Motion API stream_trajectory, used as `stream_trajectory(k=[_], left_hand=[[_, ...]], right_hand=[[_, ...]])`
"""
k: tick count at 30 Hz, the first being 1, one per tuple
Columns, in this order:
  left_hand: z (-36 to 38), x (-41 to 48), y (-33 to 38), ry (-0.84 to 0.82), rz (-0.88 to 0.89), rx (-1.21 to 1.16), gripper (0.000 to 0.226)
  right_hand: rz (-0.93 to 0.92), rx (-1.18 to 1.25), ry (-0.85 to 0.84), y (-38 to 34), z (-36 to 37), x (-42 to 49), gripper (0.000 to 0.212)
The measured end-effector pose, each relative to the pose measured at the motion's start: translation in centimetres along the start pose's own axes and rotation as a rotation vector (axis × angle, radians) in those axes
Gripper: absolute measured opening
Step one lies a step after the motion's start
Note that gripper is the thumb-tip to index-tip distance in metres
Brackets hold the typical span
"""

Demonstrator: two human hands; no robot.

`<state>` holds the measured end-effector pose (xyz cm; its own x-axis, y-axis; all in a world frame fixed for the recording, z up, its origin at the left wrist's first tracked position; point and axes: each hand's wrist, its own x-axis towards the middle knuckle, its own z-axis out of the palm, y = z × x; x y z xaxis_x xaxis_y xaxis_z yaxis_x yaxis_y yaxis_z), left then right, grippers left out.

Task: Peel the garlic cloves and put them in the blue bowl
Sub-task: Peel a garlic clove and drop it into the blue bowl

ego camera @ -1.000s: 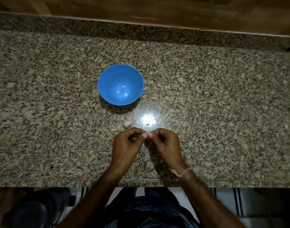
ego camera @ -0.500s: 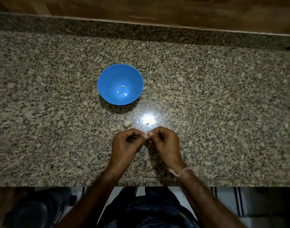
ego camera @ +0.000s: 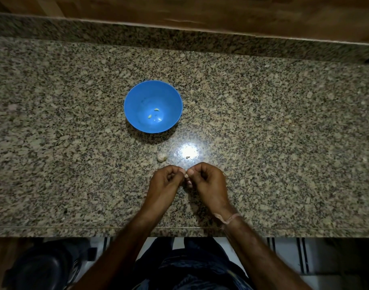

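I hold a little garlic clove (ego camera: pixel 186 175) between my two hands. My left hand (ego camera: pixel 164 183) pinches it from 9 o'clock, and my right hand (ego camera: pixel 208 183) pinches it from 3 o'clock. The fingers of both hands are curled in tight. My thumbs and first fingers meet on the clove. I can only see a small pale bit of it, so I cannot tell how much skin is on it.

The blue bowl (ego camera: pixel 133 105) sits at 11 o'clock from my hands, well apart from them. Two pale cloves (ego camera: pixel 156 109) lie in the bottom of it, near each other.

At 6 o'clock from the bowl, between it and my hands, a lump of garlic (ego camera: pixel 161 156) lies by itself. At 3 o'clock from the lump is a tiny pale scrap (ego camera: pixel 187 157). It lies at the near edge of a bright spot of light (ego camera: pixel 187 150).

All of this is on a speckled stone counter (ego camera: pixel 263 132). My hands are above its near edge, at 6 o'clock. A thin string (ego camera: pixel 227 219) is tied around my right wrist. At 12 o'clock, past the far edge of the counter, there is brown wood (ego camera: pixel 200 13).
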<state>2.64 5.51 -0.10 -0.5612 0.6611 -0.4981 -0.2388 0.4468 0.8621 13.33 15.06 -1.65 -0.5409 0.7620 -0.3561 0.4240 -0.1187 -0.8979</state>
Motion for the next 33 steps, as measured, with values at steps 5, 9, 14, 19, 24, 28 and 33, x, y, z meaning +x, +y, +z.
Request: stream_trajectory(k=[5,9,14,19,24,28,33], left_hand=[[0.0,0.1,-0.5,0.049,0.046,0.033,0.021],[0.0,-0.4,0.0,0.065,0.105,0.023,0.009],[-0.3,-0.4,0.1,0.085,0.073,0.019,0.006],[-0.2,-0.6,0.5,0.141,0.163,0.207,0.009],[-0.2,-0.5,0.7,0.143,0.104,0.213,0.012],[-0.6,-0.3,0.4,0.113,0.066,0.188,0.015],[-0.7,-0.4,0.6,0.087,0.08,0.15,0.016]], right_hand=[[0.075,0.129,0.018,0.6,-0.2,0.1,0.021],[0.036,0.079,0.034,0.4,-0.2,0.2,0.021],[-0.045,0.004,0.057,0.3,0.0,0.1,0.014],[-0.041,0.039,0.077,0.2,0.3,-0.1,0.014],[0.127,0.333,0.009,0.3,0.4,-0.4,0.012],[0.18,0.379,-0.034,0.7,0.4,-0.7,0.012],[0.193,0.379,-0.03,0.5,0.4,-0.6,0.014]])
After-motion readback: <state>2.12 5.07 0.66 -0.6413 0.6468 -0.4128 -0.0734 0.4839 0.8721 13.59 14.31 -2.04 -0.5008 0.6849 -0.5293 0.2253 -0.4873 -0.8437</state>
